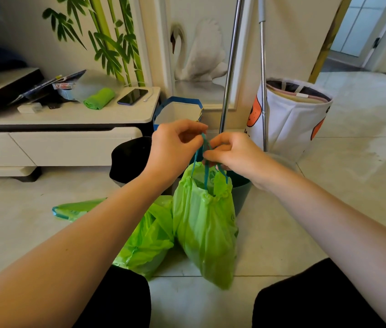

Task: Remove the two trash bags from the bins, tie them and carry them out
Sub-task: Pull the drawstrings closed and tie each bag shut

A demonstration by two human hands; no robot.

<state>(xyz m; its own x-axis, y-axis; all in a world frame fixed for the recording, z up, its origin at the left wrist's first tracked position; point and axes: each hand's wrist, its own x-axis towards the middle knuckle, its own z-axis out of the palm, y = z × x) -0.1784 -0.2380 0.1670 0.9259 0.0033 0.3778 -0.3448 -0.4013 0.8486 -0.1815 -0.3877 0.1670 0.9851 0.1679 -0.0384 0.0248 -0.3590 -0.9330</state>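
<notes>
Bags first, working across from the left: a flat green bag [73,208] is lying spread on the floor tiles [329,197] at the far left, looking empty, and just beside it a filled green bag [147,242] is slumping on its side against the one being worked on. I cannot tell whether that slumped bag is tied. Behind it, a black bin [128,159] is standing open with no liner showing.

Moving to centre, the left hand [175,147] is pinching the blue drawstring [205,147] near its top, thumb and forefinger closed on it, other fingers curled loosely. The string is running nearly straight down from those fingers into the gathered neck of the hanging green bag [205,230], which is dangling upright, its long axis vertical, bottom resting on or just above the tiles.

The right hand [232,153] is sitting slightly lower and touching the same cord, fingertips closed around the loops just above the puckered mouth. Both hands are equally near; the knot has to form in the short stretch of string between them, directly above the bag's neck. Behind the right wrist a teal bin [241,192] is peeking out.

My read: tying is under way, carrying out is not yet begun
</notes>
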